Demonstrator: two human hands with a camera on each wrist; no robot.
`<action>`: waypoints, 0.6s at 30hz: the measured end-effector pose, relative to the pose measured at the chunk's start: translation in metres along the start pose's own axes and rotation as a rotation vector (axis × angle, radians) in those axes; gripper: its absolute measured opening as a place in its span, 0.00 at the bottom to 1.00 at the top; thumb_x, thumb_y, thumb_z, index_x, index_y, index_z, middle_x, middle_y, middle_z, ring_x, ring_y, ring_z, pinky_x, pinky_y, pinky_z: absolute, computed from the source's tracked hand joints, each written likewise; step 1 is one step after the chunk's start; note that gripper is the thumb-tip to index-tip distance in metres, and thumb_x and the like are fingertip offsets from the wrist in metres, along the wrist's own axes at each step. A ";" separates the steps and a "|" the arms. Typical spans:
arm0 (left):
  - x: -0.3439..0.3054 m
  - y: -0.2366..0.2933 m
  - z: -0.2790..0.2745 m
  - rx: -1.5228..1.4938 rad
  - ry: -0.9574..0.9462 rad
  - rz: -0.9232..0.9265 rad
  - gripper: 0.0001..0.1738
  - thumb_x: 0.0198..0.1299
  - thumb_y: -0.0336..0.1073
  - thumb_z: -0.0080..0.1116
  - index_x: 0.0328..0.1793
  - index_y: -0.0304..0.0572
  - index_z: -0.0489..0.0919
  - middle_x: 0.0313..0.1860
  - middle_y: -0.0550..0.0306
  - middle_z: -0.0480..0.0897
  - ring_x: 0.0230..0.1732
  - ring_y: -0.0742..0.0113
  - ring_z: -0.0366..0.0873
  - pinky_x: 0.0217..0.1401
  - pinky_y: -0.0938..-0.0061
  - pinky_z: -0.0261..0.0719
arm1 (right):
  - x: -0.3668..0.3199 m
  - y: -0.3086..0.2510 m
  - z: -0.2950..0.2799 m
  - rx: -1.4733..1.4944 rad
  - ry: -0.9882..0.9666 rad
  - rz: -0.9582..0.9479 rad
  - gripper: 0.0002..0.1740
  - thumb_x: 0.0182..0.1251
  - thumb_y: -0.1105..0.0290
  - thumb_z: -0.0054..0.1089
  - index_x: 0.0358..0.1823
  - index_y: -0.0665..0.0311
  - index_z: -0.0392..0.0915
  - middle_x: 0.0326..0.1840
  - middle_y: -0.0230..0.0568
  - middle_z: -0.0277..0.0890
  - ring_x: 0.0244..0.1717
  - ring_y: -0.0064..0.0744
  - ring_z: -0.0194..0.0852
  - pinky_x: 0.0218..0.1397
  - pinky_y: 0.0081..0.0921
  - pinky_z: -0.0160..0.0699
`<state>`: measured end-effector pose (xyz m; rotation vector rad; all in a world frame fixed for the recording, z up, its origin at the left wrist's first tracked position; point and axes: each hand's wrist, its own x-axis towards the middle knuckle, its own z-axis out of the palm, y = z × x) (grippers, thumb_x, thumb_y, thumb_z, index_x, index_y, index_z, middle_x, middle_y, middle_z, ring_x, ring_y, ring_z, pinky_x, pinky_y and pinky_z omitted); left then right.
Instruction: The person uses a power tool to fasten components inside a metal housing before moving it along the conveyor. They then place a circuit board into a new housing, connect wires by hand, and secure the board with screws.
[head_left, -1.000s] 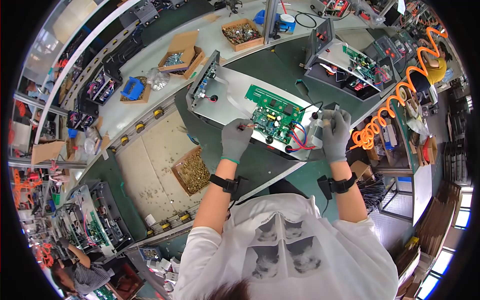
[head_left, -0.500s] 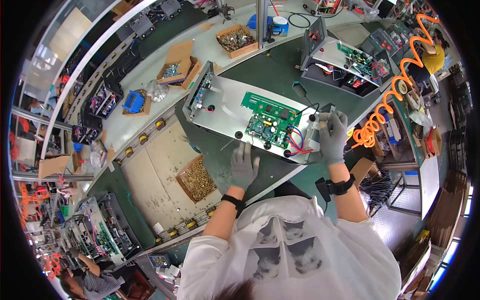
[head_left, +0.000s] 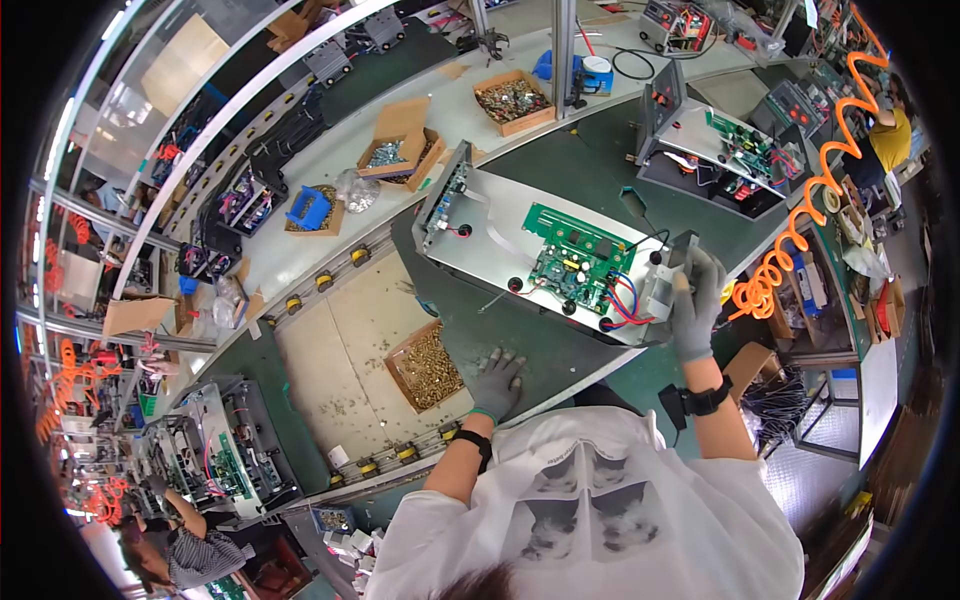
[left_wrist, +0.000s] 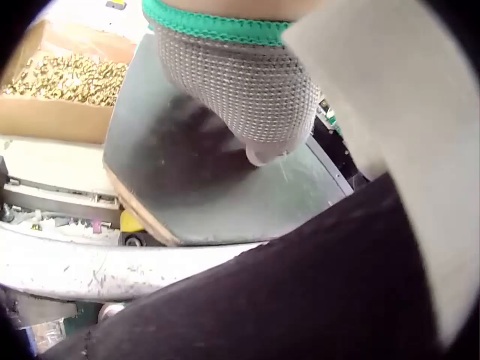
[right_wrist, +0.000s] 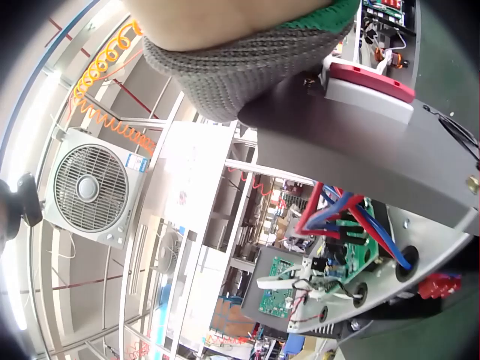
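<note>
A metal equipment chassis (head_left: 490,205) lies on the green work mat, with a green circuit board (head_left: 580,245) mounted on it. Red and blue wires (head_left: 622,300) loop from the board's right side. My gloved right hand (head_left: 697,315) grips the chassis's right end panel (right_wrist: 352,146); most of its fingers are hidden behind the panel in the right wrist view. The gloved left hand (head_left: 497,385) rests flat on the mat (head_left: 550,362), fingers spread, in front of the chassis and holding nothing.
A box of brass fittings (head_left: 425,368) stands left of my left hand. Another opened unit (head_left: 715,150) sits at the back right. An orange coiled hose (head_left: 785,255) hangs on the right. Boxes of small parts (head_left: 512,100) line the back bench.
My left hand has left the wires at the board's front edge, come back toward my body and settled on the mat. The right hand stays at the end panel; the head view has shifted.
</note>
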<state>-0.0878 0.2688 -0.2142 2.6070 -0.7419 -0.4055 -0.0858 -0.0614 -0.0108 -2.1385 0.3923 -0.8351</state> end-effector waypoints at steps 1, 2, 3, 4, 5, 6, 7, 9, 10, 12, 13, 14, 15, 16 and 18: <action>-0.001 -0.005 -0.001 0.005 0.005 -0.004 0.26 0.59 0.38 0.51 0.66 0.59 0.71 0.70 0.54 0.66 0.73 0.50 0.58 0.74 0.51 0.53 | -0.009 0.002 -0.005 0.125 -0.031 0.055 0.28 0.63 0.63 0.57 0.64 0.63 0.66 0.60 0.53 0.60 0.57 0.46 0.66 0.60 0.37 0.68; 0.000 -0.010 -0.006 -0.167 0.131 -0.104 0.24 0.58 0.37 0.52 0.63 0.53 0.72 0.65 0.51 0.69 0.67 0.48 0.63 0.70 0.53 0.58 | -0.021 0.006 -0.010 0.130 -0.029 0.054 0.28 0.63 0.63 0.57 0.64 0.63 0.66 0.60 0.53 0.60 0.57 0.46 0.66 0.60 0.37 0.68; 0.002 -0.014 -0.011 -0.340 0.256 -0.201 0.22 0.58 0.36 0.52 0.61 0.48 0.73 0.61 0.48 0.73 0.62 0.47 0.69 0.67 0.55 0.64 | -0.036 0.012 -0.015 0.061 -0.085 -0.059 0.35 0.62 0.59 0.60 0.67 0.65 0.61 0.63 0.54 0.58 0.61 0.48 0.64 0.61 0.38 0.67; 0.007 -0.017 -0.022 -0.337 0.260 -0.199 0.22 0.58 0.36 0.52 0.61 0.48 0.73 0.61 0.48 0.73 0.62 0.47 0.69 0.67 0.55 0.64 | -0.049 0.017 -0.017 -0.010 -0.139 -0.174 0.42 0.61 0.55 0.62 0.71 0.67 0.55 0.66 0.56 0.55 0.64 0.50 0.61 0.63 0.39 0.67; 0.013 -0.020 -0.039 -0.226 0.507 -0.295 0.22 0.57 0.35 0.53 0.59 0.44 0.73 0.57 0.46 0.74 0.57 0.45 0.71 0.63 0.56 0.67 | -0.063 0.021 -0.018 -0.007 -0.138 -0.176 0.42 0.61 0.55 0.62 0.71 0.67 0.55 0.66 0.56 0.55 0.64 0.50 0.61 0.63 0.39 0.67; 0.021 -0.023 -0.054 -0.110 0.750 -0.392 0.21 0.56 0.34 0.54 0.57 0.40 0.73 0.52 0.44 0.76 0.53 0.44 0.73 0.60 0.57 0.70 | -0.078 0.026 -0.019 -0.010 -0.236 -0.167 0.47 0.58 0.54 0.66 0.72 0.67 0.52 0.68 0.58 0.52 0.65 0.52 0.60 0.64 0.39 0.65; 0.035 -0.031 -0.070 -0.248 0.829 -0.477 0.23 0.55 0.33 0.54 0.59 0.38 0.72 0.51 0.43 0.76 0.53 0.43 0.73 0.60 0.59 0.70 | -0.090 0.032 -0.018 -0.014 -0.333 -0.156 0.52 0.55 0.54 0.70 0.74 0.66 0.49 0.70 0.61 0.48 0.67 0.55 0.58 0.66 0.40 0.64; 0.071 -0.039 -0.107 -0.461 0.865 -0.588 0.27 0.55 0.32 0.56 0.63 0.35 0.69 0.53 0.42 0.77 0.56 0.43 0.73 0.61 0.61 0.70 | -0.107 0.064 -0.012 0.012 -0.437 -0.012 0.53 0.53 0.57 0.71 0.74 0.66 0.48 0.69 0.59 0.52 0.68 0.54 0.58 0.67 0.41 0.62; 0.087 -0.042 -0.125 -0.529 0.828 -0.614 0.29 0.55 0.31 0.56 0.65 0.34 0.67 0.56 0.42 0.76 0.58 0.44 0.73 0.62 0.63 0.70 | -0.111 0.075 -0.009 0.039 -0.539 0.129 0.54 0.51 0.61 0.73 0.74 0.65 0.47 0.68 0.57 0.55 0.69 0.54 0.58 0.69 0.41 0.61; 0.125 -0.077 -0.129 -0.479 0.640 -0.538 0.31 0.56 0.32 0.58 0.67 0.33 0.65 0.59 0.42 0.75 0.60 0.48 0.72 0.63 0.65 0.70 | -0.112 0.079 -0.002 0.015 -0.617 0.115 0.54 0.50 0.64 0.73 0.74 0.65 0.45 0.67 0.55 0.59 0.68 0.52 0.59 0.69 0.42 0.60; 0.142 -0.104 -0.121 -0.440 0.443 -0.458 0.34 0.57 0.33 0.59 0.70 0.33 0.63 0.62 0.43 0.74 0.62 0.51 0.72 0.63 0.68 0.70 | -0.109 0.081 0.002 -0.025 -0.689 0.102 0.55 0.50 0.67 0.73 0.74 0.65 0.44 0.65 0.53 0.63 0.67 0.50 0.61 0.69 0.42 0.60; 0.161 -0.140 -0.093 -0.429 0.455 -0.459 0.34 0.57 0.33 0.59 0.70 0.33 0.63 0.62 0.43 0.74 0.62 0.51 0.72 0.63 0.68 0.70 | -0.101 0.081 0.001 -0.079 -0.740 -0.043 0.55 0.50 0.68 0.72 0.75 0.62 0.41 0.64 0.47 0.68 0.67 0.46 0.63 0.71 0.41 0.59; 0.181 -0.176 -0.068 -0.708 0.422 -0.537 0.35 0.59 0.32 0.59 0.72 0.36 0.61 0.66 0.44 0.71 0.62 0.54 0.72 0.61 0.68 0.72 | -0.094 0.077 0.001 -0.069 -0.739 -0.051 0.55 0.50 0.68 0.72 0.75 0.62 0.41 0.64 0.47 0.68 0.67 0.46 0.63 0.71 0.41 0.59; 0.197 -0.224 -0.057 -0.991 0.383 -0.601 0.36 0.60 0.32 0.59 0.74 0.39 0.59 0.69 0.45 0.67 0.63 0.58 0.71 0.60 0.68 0.74 | -0.084 0.071 0.003 0.144 -0.708 0.016 0.51 0.50 0.69 0.71 0.73 0.60 0.47 0.68 0.46 0.65 0.69 0.45 0.61 0.73 0.38 0.53; 0.216 -0.193 -0.077 -1.357 0.457 -0.542 0.43 0.57 0.48 0.65 0.76 0.53 0.58 0.68 0.46 0.69 0.69 0.58 0.66 0.66 0.69 0.69 | -0.068 0.064 0.007 0.356 -0.666 0.082 0.47 0.50 0.71 0.70 0.71 0.58 0.53 0.71 0.45 0.61 0.70 0.44 0.60 0.76 0.35 0.47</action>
